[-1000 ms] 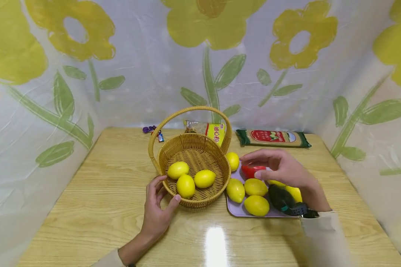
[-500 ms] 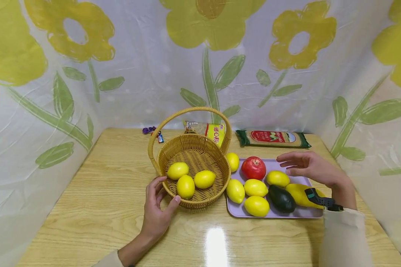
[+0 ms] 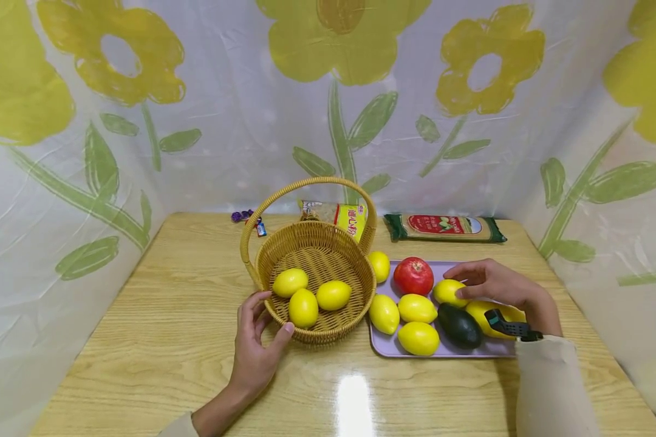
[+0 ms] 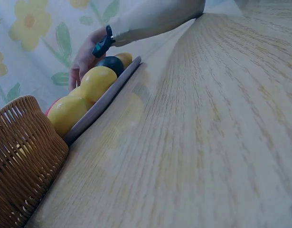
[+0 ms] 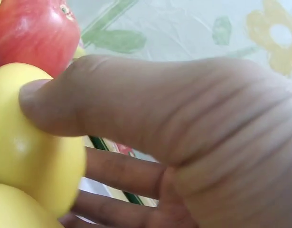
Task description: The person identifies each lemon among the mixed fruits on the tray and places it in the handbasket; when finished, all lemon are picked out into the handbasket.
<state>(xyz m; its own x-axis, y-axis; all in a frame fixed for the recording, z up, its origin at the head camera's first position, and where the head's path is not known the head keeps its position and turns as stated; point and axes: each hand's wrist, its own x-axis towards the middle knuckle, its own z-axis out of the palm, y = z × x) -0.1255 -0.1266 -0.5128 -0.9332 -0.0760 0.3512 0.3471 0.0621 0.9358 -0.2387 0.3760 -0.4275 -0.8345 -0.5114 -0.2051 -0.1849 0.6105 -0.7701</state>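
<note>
We see one wooden table [image 3: 158, 346] with one round basket [image 3: 324, 332] on it, and one purple tray [image 3: 388, 348] just beside the basket. At the back lie one long green-ended pack [image 3: 443, 228] and one yellow pack [image 3: 350, 220]. We count two hands. The left hand [image 3: 257, 349] is half open and holds the basket's near rim with thumb and bent fingers. The right hand [image 3: 497, 286] is bent round one lemon [image 3: 447, 293] on the tray, thumb on top. That tray has one big yellow fruit [image 3: 477, 314], one red fruit [image 3: 413, 277], one dark green fruit [image 3: 459, 326] and five lemons, counting the held one. Three more lemons [image 3: 303, 308] sit inside the basket. Behind it are little sweets [image 3: 243, 215], too small to count.
</note>
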